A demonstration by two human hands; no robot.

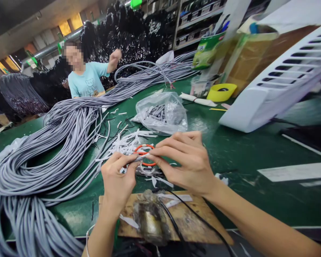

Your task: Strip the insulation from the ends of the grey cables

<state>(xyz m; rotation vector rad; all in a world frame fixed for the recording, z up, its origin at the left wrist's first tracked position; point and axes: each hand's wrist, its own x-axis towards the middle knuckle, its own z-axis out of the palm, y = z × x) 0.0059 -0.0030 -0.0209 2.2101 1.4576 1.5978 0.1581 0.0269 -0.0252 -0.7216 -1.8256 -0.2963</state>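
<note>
My left hand (pixel 119 178) pinches a short grey piece, which looks like the end of a grey cable, between thumb and forefinger. My right hand (pixel 186 162) is closed at the fingertips on the whitish end of the same piece, its other fingers loosely bent. The two hands almost meet. Just behind the fingertips are orange loops (pixel 149 164) that look like scissor handles; the fingers partly hide them. Around them lie many white strips (pixel 125 144) and dark scraps. A thick bundle of grey cables (pixel 66 121) runs along the table to the left.
A clear bag of grey pieces (pixel 163 112) lies beyond my hands. Nearer me is a wooden board (pixel 195 221) with a taped block and black cords. A white slotted housing (pixel 278 78) and yellow tape roll (pixel 221 92) are at right. Another person (pixel 87 78) sits across the green table.
</note>
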